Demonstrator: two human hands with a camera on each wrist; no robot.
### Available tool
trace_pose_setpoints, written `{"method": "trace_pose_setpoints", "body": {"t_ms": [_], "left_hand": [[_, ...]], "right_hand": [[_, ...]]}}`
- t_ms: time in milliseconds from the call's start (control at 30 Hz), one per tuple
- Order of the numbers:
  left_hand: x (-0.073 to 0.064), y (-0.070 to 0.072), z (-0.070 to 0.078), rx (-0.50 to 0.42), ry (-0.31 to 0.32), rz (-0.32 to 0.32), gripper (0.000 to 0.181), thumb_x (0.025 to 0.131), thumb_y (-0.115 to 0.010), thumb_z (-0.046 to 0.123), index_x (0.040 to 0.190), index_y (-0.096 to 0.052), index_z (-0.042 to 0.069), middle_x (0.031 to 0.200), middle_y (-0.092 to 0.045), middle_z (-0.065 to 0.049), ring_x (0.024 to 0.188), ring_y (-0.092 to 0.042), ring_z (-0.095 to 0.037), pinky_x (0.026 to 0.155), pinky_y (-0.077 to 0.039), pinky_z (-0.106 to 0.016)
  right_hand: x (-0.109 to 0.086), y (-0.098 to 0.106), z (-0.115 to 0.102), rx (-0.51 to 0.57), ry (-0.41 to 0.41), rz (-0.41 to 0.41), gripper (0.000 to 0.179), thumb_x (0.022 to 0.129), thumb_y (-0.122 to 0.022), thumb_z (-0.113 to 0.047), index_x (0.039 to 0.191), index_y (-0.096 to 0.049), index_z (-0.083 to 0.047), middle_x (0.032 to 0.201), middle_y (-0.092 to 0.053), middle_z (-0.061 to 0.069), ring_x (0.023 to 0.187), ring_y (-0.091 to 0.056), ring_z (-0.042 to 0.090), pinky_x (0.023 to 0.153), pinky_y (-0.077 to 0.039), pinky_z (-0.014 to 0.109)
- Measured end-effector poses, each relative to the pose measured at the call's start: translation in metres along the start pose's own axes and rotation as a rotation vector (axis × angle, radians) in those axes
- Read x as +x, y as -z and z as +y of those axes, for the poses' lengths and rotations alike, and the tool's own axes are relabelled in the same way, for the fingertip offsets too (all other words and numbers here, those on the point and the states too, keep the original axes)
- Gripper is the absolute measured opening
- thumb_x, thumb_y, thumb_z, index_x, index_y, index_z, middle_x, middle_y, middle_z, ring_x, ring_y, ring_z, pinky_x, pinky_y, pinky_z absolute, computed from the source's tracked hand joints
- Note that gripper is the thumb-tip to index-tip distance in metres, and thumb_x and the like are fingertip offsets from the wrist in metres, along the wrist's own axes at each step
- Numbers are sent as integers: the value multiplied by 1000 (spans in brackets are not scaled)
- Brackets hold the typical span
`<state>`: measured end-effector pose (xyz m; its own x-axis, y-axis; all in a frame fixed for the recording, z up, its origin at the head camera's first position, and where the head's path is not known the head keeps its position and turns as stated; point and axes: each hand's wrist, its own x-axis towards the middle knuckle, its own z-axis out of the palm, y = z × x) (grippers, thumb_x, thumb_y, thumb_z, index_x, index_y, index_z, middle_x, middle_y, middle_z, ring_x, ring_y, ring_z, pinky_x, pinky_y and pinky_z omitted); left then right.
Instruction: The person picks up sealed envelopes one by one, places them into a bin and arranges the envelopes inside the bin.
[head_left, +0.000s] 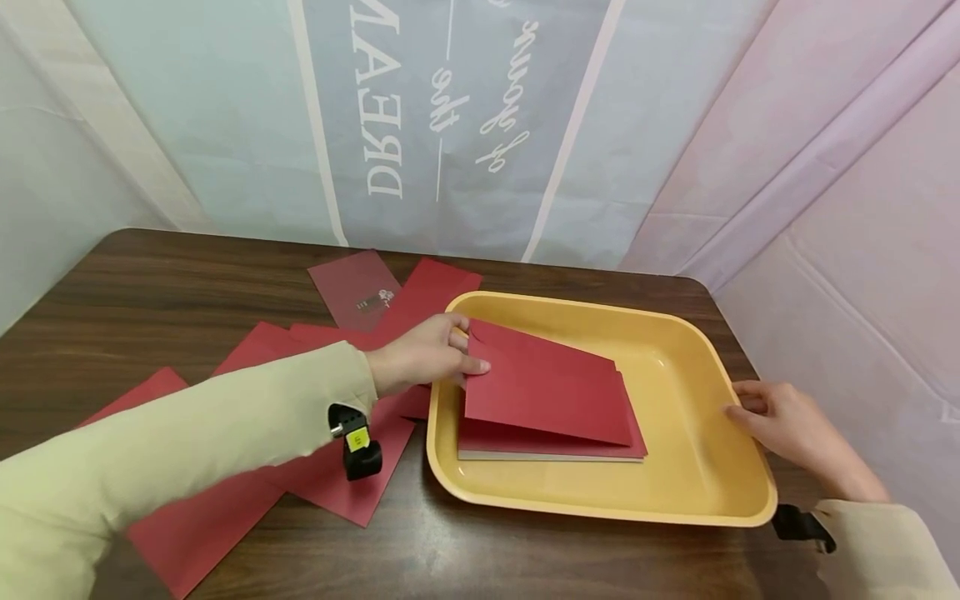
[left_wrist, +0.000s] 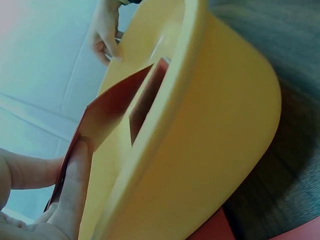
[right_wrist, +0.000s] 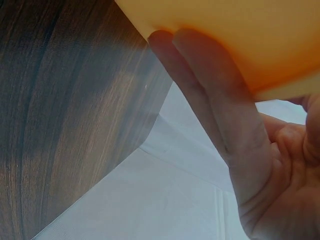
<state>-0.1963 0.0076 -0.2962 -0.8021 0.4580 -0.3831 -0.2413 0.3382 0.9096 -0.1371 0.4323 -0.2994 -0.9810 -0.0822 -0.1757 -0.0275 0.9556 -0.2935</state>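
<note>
My left hand [head_left: 427,354] pinches the left edge of a red paper envelope [head_left: 547,379] between thumb and fingers. It is tilted inside the yellow plastic tray [head_left: 693,442]. Beneath it in the tray lies another flat red piece [head_left: 637,427], with a pale strip along its front edge. In the left wrist view the held envelope [left_wrist: 112,110] rises above the tray's rim. My right hand [head_left: 795,425] grips the tray's right rim, thumb over the inside. The right wrist view shows its fingers [right_wrist: 220,95] against the tray's outer wall.
Several red envelopes [head_left: 360,479] lie spread and overlapping on the dark wood table [head_left: 495,558] left of the tray, partly under my left arm. A duller red packet [head_left: 348,283] with a small white print lies behind them. Printed cloth [head_left: 457,108] hangs along the table's back.
</note>
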Motion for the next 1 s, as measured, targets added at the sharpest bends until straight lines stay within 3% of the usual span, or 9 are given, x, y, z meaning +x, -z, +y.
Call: {"method": "trace_pose_setpoints", "body": {"t_ms": [67, 300, 567, 733, 833, 1000], "left_hand": [[4, -2, 1, 0, 2, -5, 65, 90, -65, 4, 140, -24, -5, 87, -58, -9, 68, -65, -14, 79, -56, -34], [10, -9, 3, 56, 21, -1, 62, 88, -67, 3, 135, -28, -3, 112, -63, -19, 68, -67, -16, 80, -56, -37], [10, -17, 5, 270, -7, 88, 69, 81, -74, 6, 136, -31, 0, 99, -60, -17, 59, -65, -16, 69, -57, -30], [12, -21, 7, 382, 8, 64, 61, 82, -72, 5, 131, -35, 0, 106, -57, -18, 61, -62, -16, 63, -56, -30], [14, -25, 9, 472, 26, 44, 58, 84, -68, 4, 130, -34, -3, 101, -59, -18, 58, -60, -16, 55, -54, -27], [18, -32, 11, 609, 103, 39, 63, 86, -62, 4, 137, -27, -5, 98, -57, -19, 61, -66, -20, 51, -54, -27]], "right_hand": [[0, 0, 0, -4, 2, 4, 43, 92, -62, -18, 118, -56, 16, 94, -70, 26, 77, -70, 29, 62, -49, 26], [1, 0, 0, -5, 4, 3, 44, 92, -62, -18, 118, -56, 16, 94, -70, 26, 76, -70, 29, 61, -49, 25], [0, 1, 1, -7, -8, 2, 44, 91, -62, -18, 118, -56, 16, 94, -70, 26, 77, -70, 29, 62, -49, 26], [0, 1, 1, -11, -11, 4, 44, 91, -63, -19, 118, -56, 16, 94, -70, 25, 77, -70, 29, 62, -49, 27], [0, 1, 1, -10, -9, 2, 44, 91, -62, -19, 118, -56, 16, 94, -70, 25, 77, -70, 29, 62, -49, 27], [0, 0, 1, -7, -3, 5, 44, 91, -62, -18, 118, -57, 15, 94, -71, 24, 77, -70, 28, 63, -49, 26]]}}
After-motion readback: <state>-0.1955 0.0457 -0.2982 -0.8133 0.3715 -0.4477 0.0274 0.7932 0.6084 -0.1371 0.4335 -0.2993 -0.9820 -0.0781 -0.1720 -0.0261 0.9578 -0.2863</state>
